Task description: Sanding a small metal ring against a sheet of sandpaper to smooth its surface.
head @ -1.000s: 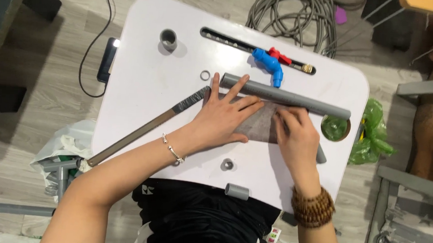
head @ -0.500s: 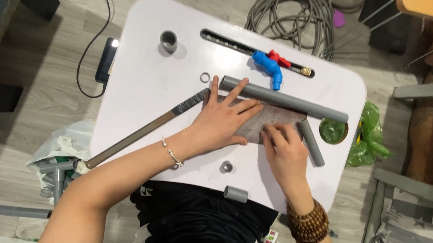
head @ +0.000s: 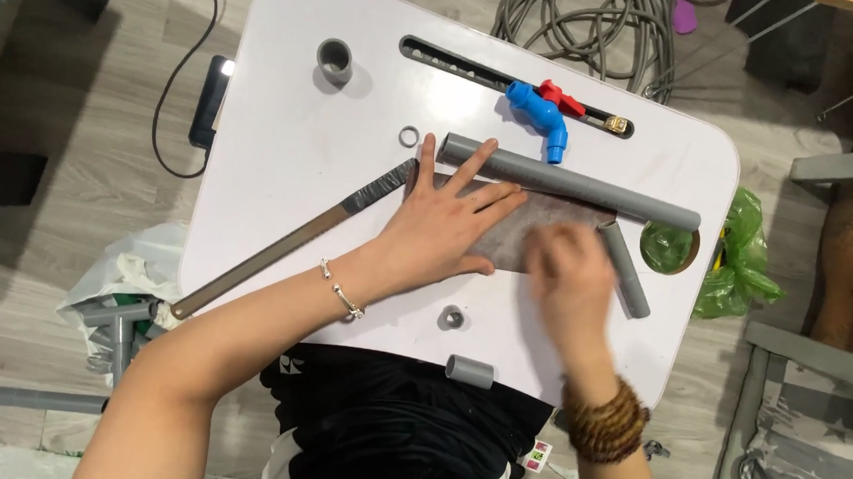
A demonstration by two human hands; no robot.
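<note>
Left hand [head: 442, 233] lies flat, fingers spread, palm down on a grey abrasive sheet [head: 536, 228] near the middle of the white table [head: 284, 152]; it pins the sheet and grips nothing. Fingertips touch the long grey pipe [head: 573, 183], which lies just beyond the sheet toward the far edge. Right hand [head: 570, 283] is motion-blurred over the sheet's right end; its grip cannot be told. Short grey pipe [head: 626, 269] lies just beside that hand, toward the right edge. Blue tap [head: 539, 112] sits near the far edge. A long metal strip [head: 293, 240] overhangs the left edge.
</note>
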